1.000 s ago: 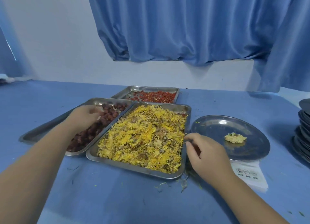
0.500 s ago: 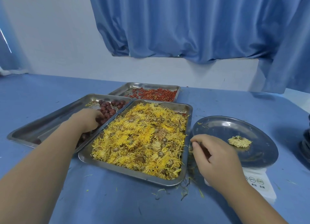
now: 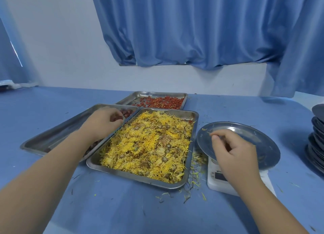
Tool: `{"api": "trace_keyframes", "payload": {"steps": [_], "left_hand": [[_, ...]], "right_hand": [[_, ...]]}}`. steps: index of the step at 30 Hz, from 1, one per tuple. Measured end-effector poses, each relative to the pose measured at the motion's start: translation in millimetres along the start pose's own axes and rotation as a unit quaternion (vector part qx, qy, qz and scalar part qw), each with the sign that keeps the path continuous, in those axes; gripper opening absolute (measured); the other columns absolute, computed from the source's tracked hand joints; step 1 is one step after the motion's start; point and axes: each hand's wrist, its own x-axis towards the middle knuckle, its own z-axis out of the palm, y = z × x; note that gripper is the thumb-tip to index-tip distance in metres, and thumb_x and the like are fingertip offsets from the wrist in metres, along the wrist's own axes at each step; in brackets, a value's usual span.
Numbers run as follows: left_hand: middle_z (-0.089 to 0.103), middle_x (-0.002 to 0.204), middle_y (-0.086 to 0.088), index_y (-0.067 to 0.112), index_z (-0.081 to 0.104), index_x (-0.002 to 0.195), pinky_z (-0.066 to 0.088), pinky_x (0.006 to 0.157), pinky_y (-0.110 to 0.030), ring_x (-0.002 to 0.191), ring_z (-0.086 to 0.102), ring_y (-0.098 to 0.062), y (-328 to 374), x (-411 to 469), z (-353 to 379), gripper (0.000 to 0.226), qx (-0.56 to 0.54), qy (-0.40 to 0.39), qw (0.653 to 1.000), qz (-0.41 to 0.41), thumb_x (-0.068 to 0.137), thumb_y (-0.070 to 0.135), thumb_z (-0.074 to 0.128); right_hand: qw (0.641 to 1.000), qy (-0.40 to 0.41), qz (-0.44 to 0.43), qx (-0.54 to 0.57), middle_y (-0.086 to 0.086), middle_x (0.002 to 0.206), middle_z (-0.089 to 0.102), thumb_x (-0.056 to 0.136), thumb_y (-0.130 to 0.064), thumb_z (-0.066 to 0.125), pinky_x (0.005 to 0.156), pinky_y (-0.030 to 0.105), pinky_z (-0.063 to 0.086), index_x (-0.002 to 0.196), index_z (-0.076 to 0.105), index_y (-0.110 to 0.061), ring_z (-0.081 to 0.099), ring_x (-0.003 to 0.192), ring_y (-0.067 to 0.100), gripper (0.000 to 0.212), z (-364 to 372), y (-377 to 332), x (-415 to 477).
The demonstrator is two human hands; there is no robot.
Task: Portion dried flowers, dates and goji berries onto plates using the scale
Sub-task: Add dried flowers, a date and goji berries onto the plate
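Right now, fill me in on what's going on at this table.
A person is portioning dried ingredients. The left hand reaches into the tray of dates, fingers closed on one or more. The right hand hovers over the round metal plate sitting on the white scale. The tray of yellow dried flowers sits in the middle, goji berries behind, spare plates stacked right.

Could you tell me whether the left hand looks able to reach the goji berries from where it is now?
Probably yes: the left hand is over the date tray, and the goji berry tray lies just beyond with nothing between.
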Motion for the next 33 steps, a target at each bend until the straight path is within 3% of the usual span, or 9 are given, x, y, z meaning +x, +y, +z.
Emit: {"api": "trace_keyframes", "payload": {"steps": [4,8,11,14,21,26,33], "left_hand": [[0.058,0.101,0.011,0.030,0.063,0.104,0.039,0.068,-0.017,0.084,0.055,-0.003,62,-3,4,0.015,-0.008,-0.027,0.996,0.086,0.091,0.035,0.061],[0.055,0.107,0.008,0.028,0.062,0.117,0.044,0.079,-0.030,0.092,0.054,-0.011,132,-9,18,0.027,0.028,-0.038,0.978,0.204,0.093,0.039,0.054],[0.061,0.108,0.005,0.025,0.064,0.115,0.040,0.079,-0.027,0.094,0.055,-0.013,181,-14,30,0.028,0.006,-0.037,0.960,0.279,0.092,0.035,0.052],[0.061,0.104,0.002,0.025,0.065,0.114,0.047,0.083,-0.035,0.096,0.056,-0.018,219,-11,45,0.028,0.004,-0.052,0.949,0.312,0.091,0.034,0.051],[0.060,0.110,0.000,0.027,0.060,0.117,0.043,0.082,-0.035,0.099,0.055,-0.020,251,4,71,0.029,0.077,-0.122,0.922,0.360,0.091,0.032,0.049],[0.059,0.124,0.003,0.029,0.058,0.127,0.042,0.096,-0.040,0.114,0.052,-0.018,243,8,73,0.037,0.064,-0.150,0.918,0.361,0.092,0.028,0.047],[0.060,0.120,0.003,0.029,0.060,0.124,0.042,0.096,-0.035,0.112,0.053,-0.017,225,25,62,0.036,0.077,-0.141,0.922,0.351,0.090,0.025,0.048]], "right_hand": [[0.986,0.088,0.097,0.103,-0.004,0.052,0.046,0.089,-0.018,0.057,0.046,0.017,0.036,0.076,0.065,-0.032,0.039,0.046,0.007,0.020,-15,2,11],[0.945,0.190,0.191,0.185,-0.009,0.047,0.046,0.086,-0.019,0.056,0.043,0.022,0.042,0.074,0.066,-0.027,0.044,0.043,0.010,0.018,-33,3,24],[0.906,0.230,0.237,0.266,-0.005,0.043,0.042,0.084,-0.018,0.052,0.044,0.026,0.039,0.070,0.065,-0.024,0.040,0.043,0.013,0.020,-43,6,29],[0.886,0.244,0.244,0.310,-0.003,0.044,0.040,0.088,-0.019,0.050,0.040,0.021,0.035,0.072,0.063,-0.017,0.038,0.042,0.011,0.021,-47,8,30],[0.891,0.233,0.222,0.321,0.004,0.048,0.036,0.092,-0.018,0.049,0.038,0.018,0.030,0.071,0.059,-0.009,0.033,0.042,0.013,0.025,-50,10,31],[0.898,0.229,0.222,0.304,0.004,0.046,0.037,0.095,-0.018,0.048,0.038,0.018,0.030,0.070,0.057,-0.008,0.032,0.042,0.013,0.028,-50,12,31],[0.960,0.162,0.144,0.176,-0.006,0.047,0.040,0.096,-0.018,0.050,0.044,0.016,0.035,0.065,0.060,-0.018,0.037,0.046,0.006,0.032,-39,11,18]]}}
